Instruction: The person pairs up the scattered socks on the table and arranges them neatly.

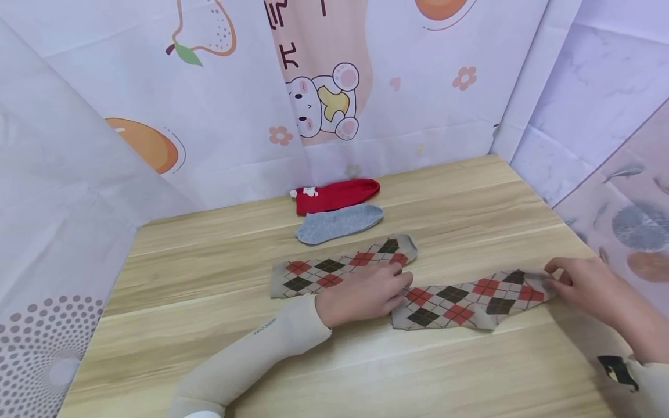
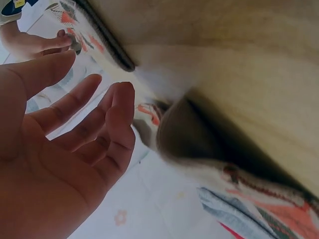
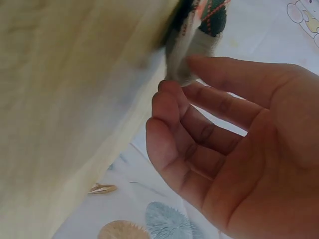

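Two beige argyle socks with red and dark green diamonds are on the table. My left hand is over the lower edge of the left argyle sock, its fingertips near the cuff of the other one. In the left wrist view its fingers are loosely bent with nothing between them. My right hand pinches the plain toe end of the right argyle sock between thumb and fingers, and the right wrist view shows this grip on the sock's toe. The right sock stretches leftward from that hand, its cuff close to the left hand.
Behind the argyle socks lie a grey ankle sock and a red sock with a white figure at its cuff. Everything lies on a wooden table. A patterned cloth hangs along the table's back edge.
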Demonstrator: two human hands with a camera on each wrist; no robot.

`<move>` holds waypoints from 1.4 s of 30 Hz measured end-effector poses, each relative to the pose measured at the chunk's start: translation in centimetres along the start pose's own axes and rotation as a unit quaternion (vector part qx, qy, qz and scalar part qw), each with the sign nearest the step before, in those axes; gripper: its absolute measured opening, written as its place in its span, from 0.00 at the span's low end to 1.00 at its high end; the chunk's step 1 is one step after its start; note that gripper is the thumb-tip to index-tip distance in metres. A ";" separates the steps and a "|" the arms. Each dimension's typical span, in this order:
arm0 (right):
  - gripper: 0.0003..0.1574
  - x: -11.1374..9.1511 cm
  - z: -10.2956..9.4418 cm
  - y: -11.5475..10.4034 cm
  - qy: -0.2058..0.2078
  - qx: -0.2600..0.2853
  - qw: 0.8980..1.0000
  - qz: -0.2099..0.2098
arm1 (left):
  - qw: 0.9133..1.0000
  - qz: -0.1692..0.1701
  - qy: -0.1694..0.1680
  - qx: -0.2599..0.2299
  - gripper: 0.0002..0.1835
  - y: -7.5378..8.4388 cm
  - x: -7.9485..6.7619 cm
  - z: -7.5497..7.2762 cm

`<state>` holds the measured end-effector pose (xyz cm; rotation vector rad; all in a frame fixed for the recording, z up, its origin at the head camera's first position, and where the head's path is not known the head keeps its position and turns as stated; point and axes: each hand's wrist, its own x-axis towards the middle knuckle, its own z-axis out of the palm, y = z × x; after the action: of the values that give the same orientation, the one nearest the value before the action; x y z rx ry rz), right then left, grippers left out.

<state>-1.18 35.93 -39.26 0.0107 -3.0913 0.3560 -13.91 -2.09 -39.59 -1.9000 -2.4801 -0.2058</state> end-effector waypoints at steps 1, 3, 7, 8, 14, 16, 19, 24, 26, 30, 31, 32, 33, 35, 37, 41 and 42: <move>0.12 -0.1 0.2 0.1 0.005 -0.002 1.000 -0.003 | 1.000 0.001 -0.001 0.003 0.07 0.0 0.1 0.1; 0.10 -0.2 0.5 0.2 0.014 -0.001 1.000 -0.005 | 1.000 -0.002 -0.004 0.002 0.06 0.1 0.1 0.3; 0.08 -0.5 1.0 0.4 0.028 -0.007 1.000 -0.009 | 1.000 -0.015 -0.020 -0.007 0.06 0.3 0.2 0.5; 0.08 -0.5 1.1 0.4 0.029 -0.008 1.000 -0.009 | 0.999 -0.019 -0.025 -0.010 0.07 0.4 0.2 0.5; 0.05 -0.4 1.3 0.6 0.027 -0.014 1.000 -0.005 | 0.998 -0.045 -0.040 -0.013 0.10 0.5 0.3 0.7; 0.05 -0.4 1.3 0.6 0.033 -0.018 0.999 -0.006 | 0.998 -0.050 -0.041 -0.020 0.11 0.5 0.3 0.7; 0.06 -0.4 1.4 0.5 0.045 -0.022 0.999 -0.011 | 0.997 -0.049 -0.042 -0.031 0.11 0.5 0.4 0.7; 0.08 -0.5 1.6 0.4 0.081 -0.029 0.996 -0.026 | 0.997 -0.032 -0.041 -0.064 0.07 0.5 0.4 0.5; 0.11 -0.5 1.6 0.3 0.098 -0.034 0.994 -0.031 | 0.995 -0.022 -0.039 -0.086 0.06 0.4 0.2 0.4; 0.13 -0.7 1.3 0.1 0.111 -0.034 0.993 -0.037 | 0.991 -0.012 -0.039 -0.127 0.07 0.3 0.0 0.1; 0.13 -0.7 1.2 0.0 0.110 -0.035 0.993 -0.036 | 0.990 -0.012 -0.039 -0.137 0.08 0.2 -0.1 0.0; 0.12 -0.8 1.1 0.0 0.108 -0.034 0.993 -0.036 | 0.989 -0.012 -0.038 -0.145 0.08 0.1 -0.2 -0.1; 0.12 -0.8 1.1 0.0 0.105 -0.031 0.993 -0.036 | 0.987 -0.012 -0.038 -0.153 0.09 -0.1 -0.3 -0.2; 0.11 -0.9 0.9 0.0 0.100 -0.029 0.994 -0.036 | 0.984 -0.011 -0.036 -0.172 0.10 -0.3 -0.6 -0.5; 0.11 -0.9 0.8 -0.1 0.096 -0.028 0.994 -0.032 | 0.982 -0.009 -0.032 -0.185 0.10 -0.7 -0.9 -0.7; 0.11 -0.8 0.7 -0.3 0.097 -0.024 0.995 -0.031 | 0.980 -0.008 -0.027 -0.198 0.10 -1.3 -1.5 -1.0; 0.11 -0.8 0.7 -0.3 0.098 -0.023 0.994 -0.033 | 0.979 -0.011 -0.028 -0.200 0.10 -1.4 -1.7 -1.1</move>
<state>-0.41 35.44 -39.88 0.0726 -2.8954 0.2670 -14.93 -4.17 -38.80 -2.0338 -2.6566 -0.7124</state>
